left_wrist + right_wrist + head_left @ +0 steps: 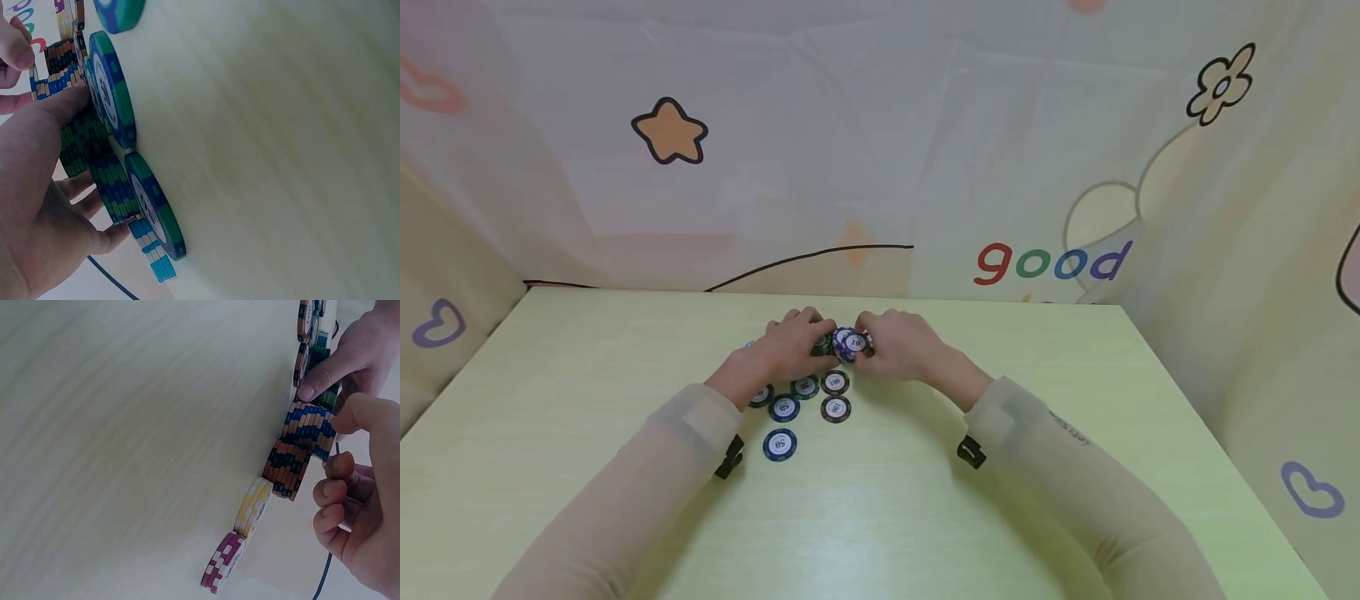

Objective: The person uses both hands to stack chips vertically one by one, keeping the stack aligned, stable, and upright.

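Note:
My left hand [786,346] grips a stack of green poker chips [822,344], its thumb on the near side and fingers behind. In the left wrist view, the dark green stack [81,140] shows between thumb and fingers. My right hand [901,343] pinches blue-and-tan poker chips [855,342] at the top of a stack, between thumb and curled index finger. In the right wrist view, those upper chips [326,432] sit offset over the lower blue-and-tan stack [302,424]. Both hands are close together.
Beside the blue-and-tan chips stand a brown-and-black stack [286,470], yellow chips [253,506] and magenta chips [223,562]. Left of them are a blue-green stack [115,187] and light-blue chips [152,250]. Loose chips [780,444] lie nearer on the table [910,517]. A printed cloth [850,150] hangs behind.

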Demonstrator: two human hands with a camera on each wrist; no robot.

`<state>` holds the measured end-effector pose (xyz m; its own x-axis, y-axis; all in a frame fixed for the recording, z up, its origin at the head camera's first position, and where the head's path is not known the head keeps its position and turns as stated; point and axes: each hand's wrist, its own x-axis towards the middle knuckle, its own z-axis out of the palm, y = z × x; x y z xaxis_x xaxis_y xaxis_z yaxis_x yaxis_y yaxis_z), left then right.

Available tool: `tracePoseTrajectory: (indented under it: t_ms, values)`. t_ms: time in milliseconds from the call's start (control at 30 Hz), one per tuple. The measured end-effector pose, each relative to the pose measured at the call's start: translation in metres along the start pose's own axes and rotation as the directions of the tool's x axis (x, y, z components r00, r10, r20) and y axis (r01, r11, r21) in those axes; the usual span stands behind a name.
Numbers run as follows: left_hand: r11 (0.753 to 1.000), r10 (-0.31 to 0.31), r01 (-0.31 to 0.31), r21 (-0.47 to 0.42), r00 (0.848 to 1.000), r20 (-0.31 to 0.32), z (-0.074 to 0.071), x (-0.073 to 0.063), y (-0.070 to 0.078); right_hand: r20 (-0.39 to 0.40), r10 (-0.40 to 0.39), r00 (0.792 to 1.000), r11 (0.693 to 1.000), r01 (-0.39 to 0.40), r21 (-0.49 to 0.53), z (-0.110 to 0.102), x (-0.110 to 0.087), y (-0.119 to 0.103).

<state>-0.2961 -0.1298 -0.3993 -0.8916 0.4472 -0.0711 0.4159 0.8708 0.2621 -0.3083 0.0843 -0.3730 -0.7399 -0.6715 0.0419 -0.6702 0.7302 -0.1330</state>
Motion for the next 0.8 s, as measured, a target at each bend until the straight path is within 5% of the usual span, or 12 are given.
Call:
tracePoseTrajectory:
  t_ms: [800]
  values:
    - [1.000, -0.001, 0.001, 0.007, 1.000, 0.005, -0.0023, -0.0011, 0.0006, -0.040, -0.036, 0.999, 0.998, 0.038, 0.041, 0.0009, -0.0042, 0.0053]
